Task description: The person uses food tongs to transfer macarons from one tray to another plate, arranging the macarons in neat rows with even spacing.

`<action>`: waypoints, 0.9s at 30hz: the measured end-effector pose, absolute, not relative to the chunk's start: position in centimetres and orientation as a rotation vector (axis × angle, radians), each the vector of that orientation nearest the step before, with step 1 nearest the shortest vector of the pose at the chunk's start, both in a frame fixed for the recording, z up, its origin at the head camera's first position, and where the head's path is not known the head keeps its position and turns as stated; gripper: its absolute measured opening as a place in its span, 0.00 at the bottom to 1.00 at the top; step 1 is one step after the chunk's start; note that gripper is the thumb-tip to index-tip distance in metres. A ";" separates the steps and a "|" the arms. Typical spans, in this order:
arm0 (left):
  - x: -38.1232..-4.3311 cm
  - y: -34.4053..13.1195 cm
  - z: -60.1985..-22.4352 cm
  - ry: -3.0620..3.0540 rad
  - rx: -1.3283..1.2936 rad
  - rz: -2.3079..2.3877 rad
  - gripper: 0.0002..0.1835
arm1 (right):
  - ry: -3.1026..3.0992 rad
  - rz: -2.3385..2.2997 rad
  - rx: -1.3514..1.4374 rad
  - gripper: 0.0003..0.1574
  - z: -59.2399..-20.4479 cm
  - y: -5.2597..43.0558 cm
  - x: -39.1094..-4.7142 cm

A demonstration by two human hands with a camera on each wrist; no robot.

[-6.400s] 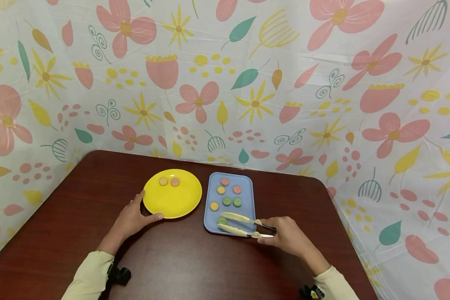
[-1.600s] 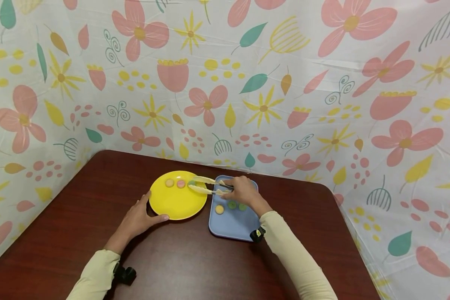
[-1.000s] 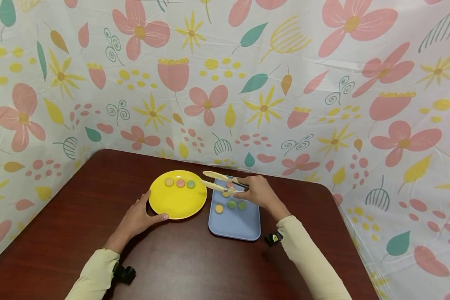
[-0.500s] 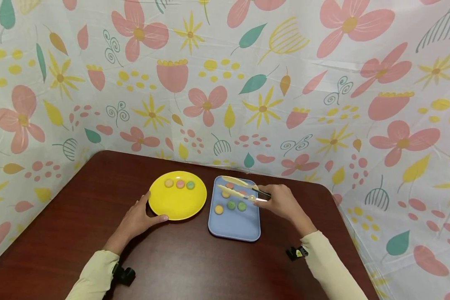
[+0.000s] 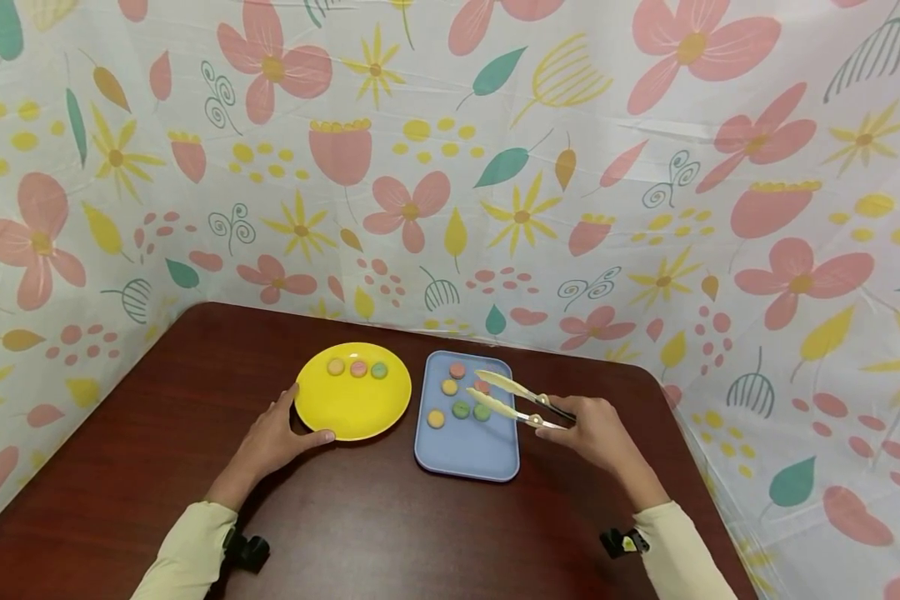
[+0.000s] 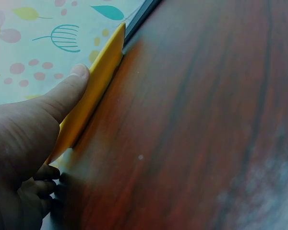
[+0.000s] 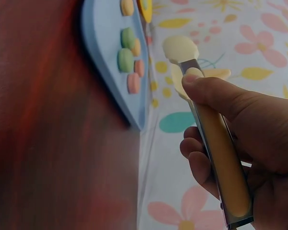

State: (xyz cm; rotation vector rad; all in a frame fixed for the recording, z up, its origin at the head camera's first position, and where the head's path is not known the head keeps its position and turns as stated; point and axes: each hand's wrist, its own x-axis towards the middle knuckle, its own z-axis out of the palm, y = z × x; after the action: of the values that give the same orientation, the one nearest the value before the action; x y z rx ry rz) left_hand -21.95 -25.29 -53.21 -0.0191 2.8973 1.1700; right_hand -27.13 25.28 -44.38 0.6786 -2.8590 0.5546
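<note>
My left hand [image 5: 273, 437] holds the near-left rim of a yellow plate [image 5: 352, 412], thumb along its edge in the left wrist view. On the plate lie a beige macaron [image 5: 335, 367], a pink macaron [image 5: 358, 368] and a green macaron [image 5: 378, 370] in a row. My right hand [image 5: 596, 433] grips metal tongs [image 5: 547, 402] with cream tips, which stand apart above the blue tray [image 5: 465, 458] with nothing between them. Several pink, yellow and green macarons sit in the tray; the tips partly cover a pink macaron [image 5: 482, 387] in the head view.
Plate and tray stand side by side on a dark brown wooden table [image 5: 360, 517], a narrow gap between them. A flowered cloth [image 5: 420, 167] hangs behind the table and along its sides.
The green macaron from the tray's near end now lies on the plate beside the pink one. After letting it go, the tongs have moved right, back over the tray. The left hand stays at the plate.
</note>
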 end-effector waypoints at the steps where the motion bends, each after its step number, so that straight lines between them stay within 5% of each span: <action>1: -21.9 -25.3 -53.2 2.898 -0.020 1.167 0.69 | -2.862 0.554 0.673 0.36 -44.5 25.5 -26.9; 27: -21.8 -25.1 -53.1 2.922 0.018 1.179 0.68 | -2.933 0.564 0.592 0.35 -47.7 27.0 -25.2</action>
State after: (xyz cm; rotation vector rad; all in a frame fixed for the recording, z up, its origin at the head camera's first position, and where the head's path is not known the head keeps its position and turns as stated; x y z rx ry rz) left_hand -21.83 -25.14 -53.15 0.0181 2.9220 1.1792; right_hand -25.21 27.01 -47.65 0.5924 -2.9330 0.5644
